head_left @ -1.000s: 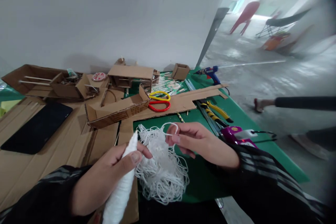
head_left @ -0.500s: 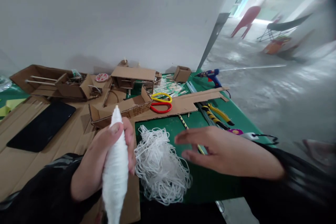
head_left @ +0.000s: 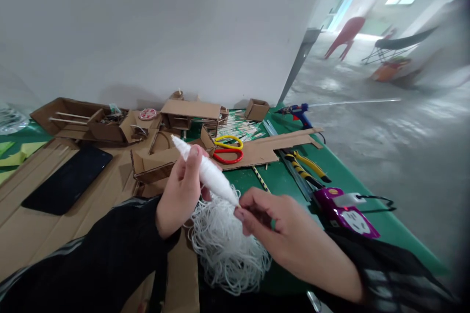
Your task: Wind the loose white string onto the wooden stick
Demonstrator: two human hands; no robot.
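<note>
A spindle of white thread, thick in the middle and tapered at both ends, slants from upper left to lower right in front of me. My left hand is wrapped round its upper half, thumb on top. At its thin lower end, the fingertips of my right hand are pinched together on the tip. Below both hands lies a loose, tangled heap of white cord, partly covered by the spindle and my right hand.
Scissors with yellow and red handles rest by an open cardboard tray. A black tablet lies on cardboard at left. Pliers, a blue glue gun and a purple power strip line the right edge.
My left hand has turned the spindle from nearly upright to slanted and moved it right. My right hand, apart from it before, has come left and now pinches its lower end.
</note>
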